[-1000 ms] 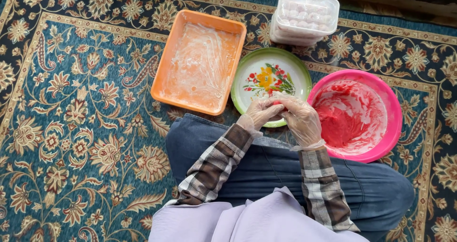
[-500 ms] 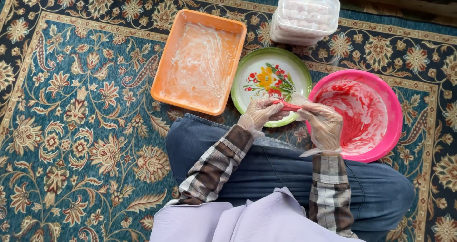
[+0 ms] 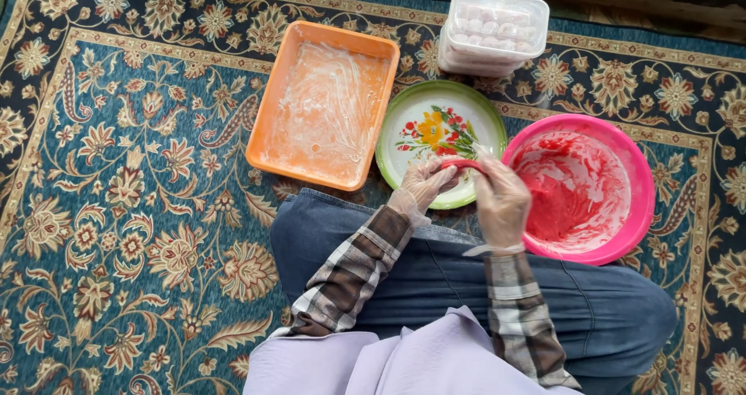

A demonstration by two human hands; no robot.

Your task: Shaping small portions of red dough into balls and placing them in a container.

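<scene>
Both my hands wear thin clear gloves. My left hand (image 3: 426, 182) and my right hand (image 3: 501, 202) together hold a thin red strip of soft material (image 3: 460, 164), stretched between the fingertips just above the near edge of a green-rimmed plate with a flower print (image 3: 412, 134). To the right, touching my right hand's side, stands a pink bowl (image 3: 639, 185) smeared inside with red paste. My plaid sleeves rest over my denim-clad legs.
An orange rectangular tray (image 3: 276, 103) coated with whitish residue lies left of the plate. A lidded white plastic box (image 3: 493, 31) holding several pale round pieces stands behind the plate. Everything sits on a patterned blue floral carpet (image 3: 124, 208).
My hands were pressed together over the plate's edge; they have drawn apart, the right one moving toward the pink bowl, and the red strip now shows between them.
</scene>
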